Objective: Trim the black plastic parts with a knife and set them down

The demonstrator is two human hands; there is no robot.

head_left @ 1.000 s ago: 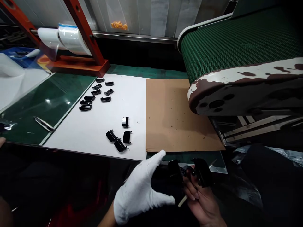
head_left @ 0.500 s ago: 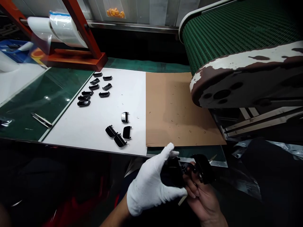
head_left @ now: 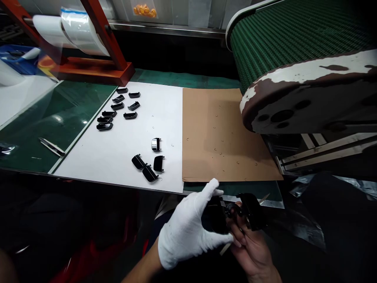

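My left hand (head_left: 188,232), in a white glove, curls round the left side of a glossy black plastic part (head_left: 235,212) held below the table's front edge. My bare right hand (head_left: 250,247) grips the same part from underneath and on the right. A thin pale stick (head_left: 226,249) pokes out between the two hands. On the white sheet (head_left: 118,157) lie several more black parts: a loose group (head_left: 149,167) near the front edge and two neat rows (head_left: 118,110) further back on the left.
A brown cardboard sheet (head_left: 218,133) lies right of the white one. A green conveyor belt (head_left: 294,43) with a worn white end overhangs at right. A red stand with a film roll (head_left: 73,35) is at back left; a small blade (head_left: 53,147) lies on the green mat.
My gloved left hand has moved right from an open pose and closed on the black part that my right hand holds. The view shifted slightly.
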